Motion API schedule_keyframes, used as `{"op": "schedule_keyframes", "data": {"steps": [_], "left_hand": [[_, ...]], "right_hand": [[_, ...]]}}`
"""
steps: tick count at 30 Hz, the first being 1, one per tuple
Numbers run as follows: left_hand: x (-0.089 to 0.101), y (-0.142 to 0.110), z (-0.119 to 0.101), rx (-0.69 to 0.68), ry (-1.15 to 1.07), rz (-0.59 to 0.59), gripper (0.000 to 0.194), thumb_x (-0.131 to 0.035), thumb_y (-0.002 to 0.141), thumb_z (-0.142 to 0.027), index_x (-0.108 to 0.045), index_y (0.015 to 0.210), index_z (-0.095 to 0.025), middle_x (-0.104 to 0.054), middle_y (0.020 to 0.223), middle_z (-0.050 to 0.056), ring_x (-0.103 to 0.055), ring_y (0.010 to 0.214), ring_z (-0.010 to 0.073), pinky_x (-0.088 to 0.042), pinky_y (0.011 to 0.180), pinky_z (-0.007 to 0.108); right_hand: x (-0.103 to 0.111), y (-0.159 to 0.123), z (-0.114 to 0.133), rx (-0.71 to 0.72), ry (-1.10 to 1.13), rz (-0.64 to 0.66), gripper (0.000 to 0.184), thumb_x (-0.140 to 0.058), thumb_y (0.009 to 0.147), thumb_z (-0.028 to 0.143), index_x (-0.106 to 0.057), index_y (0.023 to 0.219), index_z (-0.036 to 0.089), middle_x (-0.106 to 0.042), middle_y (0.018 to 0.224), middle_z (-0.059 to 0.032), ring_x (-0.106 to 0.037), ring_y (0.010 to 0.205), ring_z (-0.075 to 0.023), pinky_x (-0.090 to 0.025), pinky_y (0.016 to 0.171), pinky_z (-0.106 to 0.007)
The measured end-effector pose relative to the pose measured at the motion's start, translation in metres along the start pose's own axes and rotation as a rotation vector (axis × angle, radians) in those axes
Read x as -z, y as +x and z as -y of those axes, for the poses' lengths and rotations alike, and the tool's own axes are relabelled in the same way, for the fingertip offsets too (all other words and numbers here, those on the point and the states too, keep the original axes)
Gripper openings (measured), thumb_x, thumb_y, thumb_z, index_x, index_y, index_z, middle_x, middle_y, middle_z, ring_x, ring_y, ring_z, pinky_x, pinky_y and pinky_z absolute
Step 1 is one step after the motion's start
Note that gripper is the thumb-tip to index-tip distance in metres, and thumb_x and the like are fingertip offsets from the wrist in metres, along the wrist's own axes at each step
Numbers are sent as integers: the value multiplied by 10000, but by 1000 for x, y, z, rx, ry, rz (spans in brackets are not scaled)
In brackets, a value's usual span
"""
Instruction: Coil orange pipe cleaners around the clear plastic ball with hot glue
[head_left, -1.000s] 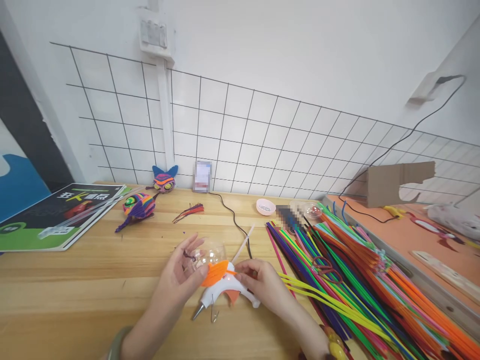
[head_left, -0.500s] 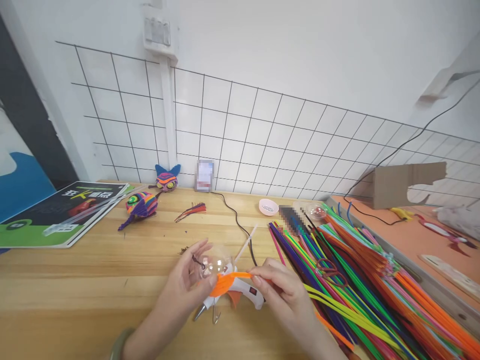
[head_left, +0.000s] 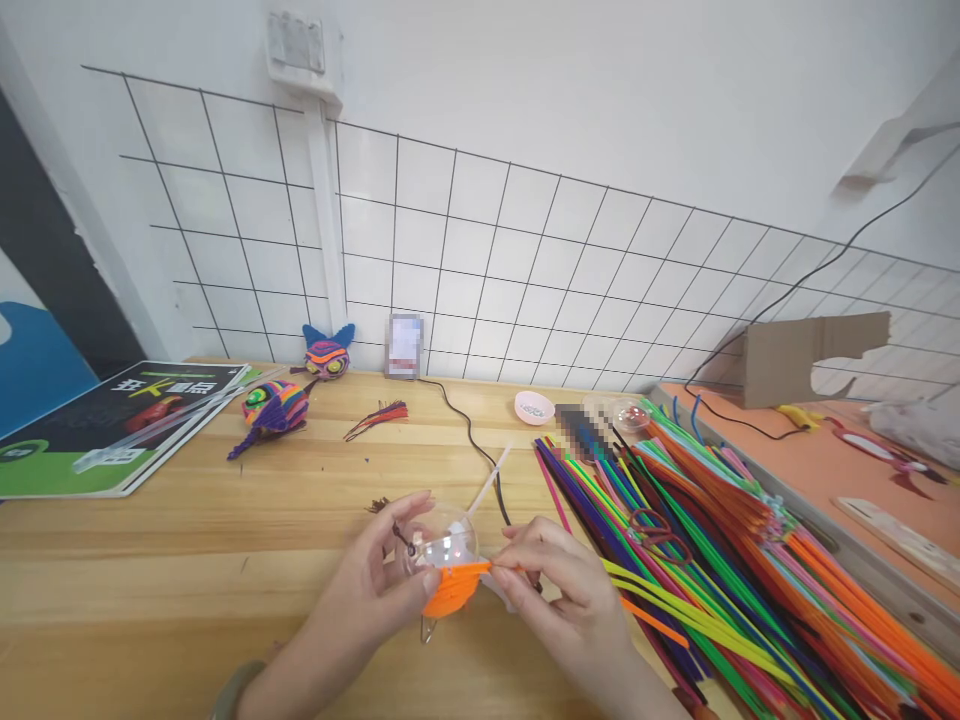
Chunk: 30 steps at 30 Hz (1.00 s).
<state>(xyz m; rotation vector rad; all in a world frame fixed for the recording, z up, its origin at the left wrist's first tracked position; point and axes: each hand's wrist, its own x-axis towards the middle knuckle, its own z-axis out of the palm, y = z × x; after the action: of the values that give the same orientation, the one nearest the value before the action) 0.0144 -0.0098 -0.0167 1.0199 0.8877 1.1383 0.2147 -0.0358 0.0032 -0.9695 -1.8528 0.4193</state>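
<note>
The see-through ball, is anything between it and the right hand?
Just the orange strip, which runs from the orange patch on the see-through ball to the right hand. I see nothing else in the gap.

The pale wooden desk (head_left: 172, 580) carries a black-and-green book (head_left: 82, 430) at its left end. Beside it sit a striped figure (head_left: 276, 408) with a green eye and, farther back, a blue-eared figure (head_left: 327, 357). Rightward lie thin red-and-purple strands (head_left: 386, 411), a pink bowl (head_left: 534, 407) and many colourful fuzzy stems (head_left: 675, 510).
</note>
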Motion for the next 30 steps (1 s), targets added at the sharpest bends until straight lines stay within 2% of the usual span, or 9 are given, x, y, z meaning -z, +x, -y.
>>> {"op": "schedule_keyframes", "data": {"steps": [4, 8, 13, 20, 30], "left_hand": [[0, 1, 1, 2, -23, 13, 574, -791, 634, -315, -592, 1166, -233, -553, 1297, 144, -670, 942, 271, -561, 749, 350], [0, 0, 0, 8, -33, 17, 544, -782, 645, -297, -596, 1153, -238, -543, 1288, 137, -682, 869, 243, -565, 734, 352], [2, -1, -1, 45, -7, 77, 531, -746, 697, -265, -555, 1193, -263, -518, 1296, 123, -678, 920, 255, -566, 734, 348], [6, 1, 5, 43, 8, 120, 561, -727, 731, -297, -503, 1243, -239, -585, 1126, 116, -658, 997, 286, -553, 787, 363], [4, 3, 3, 52, 2, 98, 568, -760, 691, -312, -539, 1211, -253, -587, 1214, 121, -670, 986, 289, -553, 797, 368]], "right_hand": [[-1, 1, -1, 28, 26, -3, 187, -613, 850, 94, -703, 883, 255, -682, 755, -26, -641, 713, -174, -508, 838, -374], [0, 0, -1, 22, 19, 29, 242, -619, 836, 61, -697, 920, 275, -715, 817, -21, -673, 808, -179, -476, 925, -390], [1, 0, 0, 27, -7, 40, 234, -615, 840, 57, -694, 916, 264, -702, 829, -22, -670, 810, -169, -485, 895, -358], [2, 2, 3, 37, -30, 39, 193, -595, 865, 96, -700, 908, 252, -710, 841, -36, -659, 759, -171, -509, 825, -335], [0, 1, 3, 17, -56, 42, 170, -571, 895, 146, -704, 915, 249, -717, 833, -50, -650, 730, -174, -513, 842, -359]]}}
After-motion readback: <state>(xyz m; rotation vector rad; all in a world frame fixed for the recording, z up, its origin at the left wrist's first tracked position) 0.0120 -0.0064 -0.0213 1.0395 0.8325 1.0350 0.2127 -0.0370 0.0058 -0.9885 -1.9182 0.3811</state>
